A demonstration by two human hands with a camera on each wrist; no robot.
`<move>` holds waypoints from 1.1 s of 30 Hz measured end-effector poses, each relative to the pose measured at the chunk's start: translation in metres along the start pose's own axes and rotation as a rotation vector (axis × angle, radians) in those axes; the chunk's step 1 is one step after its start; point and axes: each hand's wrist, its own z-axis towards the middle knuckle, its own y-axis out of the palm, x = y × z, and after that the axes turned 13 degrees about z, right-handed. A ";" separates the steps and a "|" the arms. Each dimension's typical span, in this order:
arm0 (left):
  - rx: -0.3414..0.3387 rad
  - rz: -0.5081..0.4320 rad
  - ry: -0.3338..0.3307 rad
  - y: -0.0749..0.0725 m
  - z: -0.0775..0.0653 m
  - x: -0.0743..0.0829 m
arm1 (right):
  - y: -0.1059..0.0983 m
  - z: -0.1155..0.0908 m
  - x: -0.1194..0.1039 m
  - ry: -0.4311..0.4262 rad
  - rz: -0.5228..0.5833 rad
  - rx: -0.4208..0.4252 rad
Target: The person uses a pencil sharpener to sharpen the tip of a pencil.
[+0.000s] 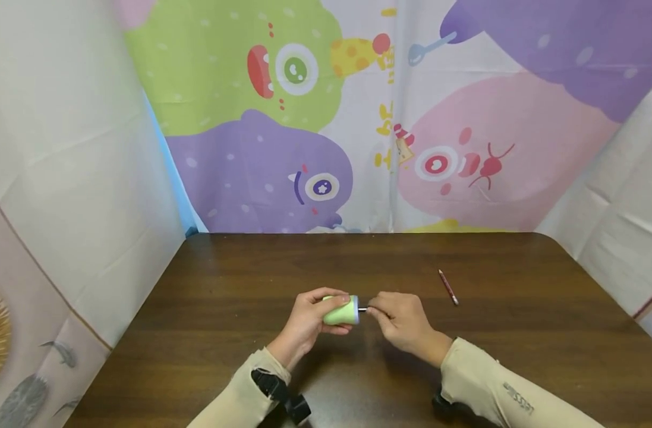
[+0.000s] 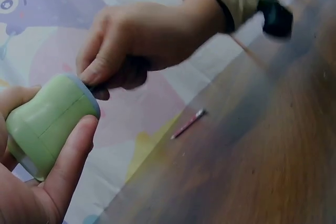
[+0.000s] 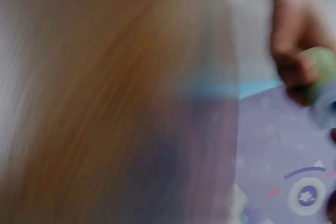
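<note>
My left hand (image 1: 304,318) grips a light green barrel-shaped pencil sharpener (image 1: 336,311) with a pale blue end, thumb and fingers on opposite sides. In the left wrist view the sharpener (image 2: 50,124) shows a seam along its body. My right hand (image 1: 403,318) pinches a thin dark and silvery rod (image 1: 363,309) that meets the blue end. The curled fingers of the right hand (image 2: 136,40) hide most of the rod, so its kind is unclear. The blurred right wrist view catches the sharpener (image 3: 323,72) at its right edge.
A reddish pencil (image 1: 448,288) lies on the brown wooden table (image 1: 224,273), beyond and to the right of my right hand. Behind the table hangs a cartoon-printed cloth (image 1: 368,119), with pale cloths at both sides. Dark wrist mounts (image 1: 283,395) sit on the sleeves.
</note>
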 end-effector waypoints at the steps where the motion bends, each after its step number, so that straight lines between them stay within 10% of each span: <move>1: 0.007 0.013 0.002 0.000 0.000 -0.001 | 0.000 0.003 -0.002 0.160 0.123 -0.022; 6: 0.008 0.097 0.017 -0.002 0.001 -0.003 | -0.008 0.018 0.000 1.059 0.814 -0.193; 8: -0.013 0.125 0.023 -0.003 0.001 -0.005 | -0.011 0.020 0.005 1.263 0.955 -0.278; 10: -0.036 0.140 0.025 -0.004 0.002 -0.007 | -0.012 0.019 0.006 1.283 0.951 -0.364; 18: -0.069 0.093 -0.020 -0.010 0.003 -0.007 | -0.015 0.013 -0.013 0.357 -0.024 -0.398; 24: -0.060 0.029 -0.036 -0.008 0.003 0.003 | -0.020 0.003 0.002 -0.253 -0.284 -0.223; 29: -0.068 -0.002 -0.040 -0.004 0.001 0.003 | -0.013 0.000 0.014 -0.456 -0.329 -0.091; 33: -0.060 -0.016 -0.040 -0.001 0.000 -0.001 | -0.002 -0.003 0.014 -0.422 -0.256 0.007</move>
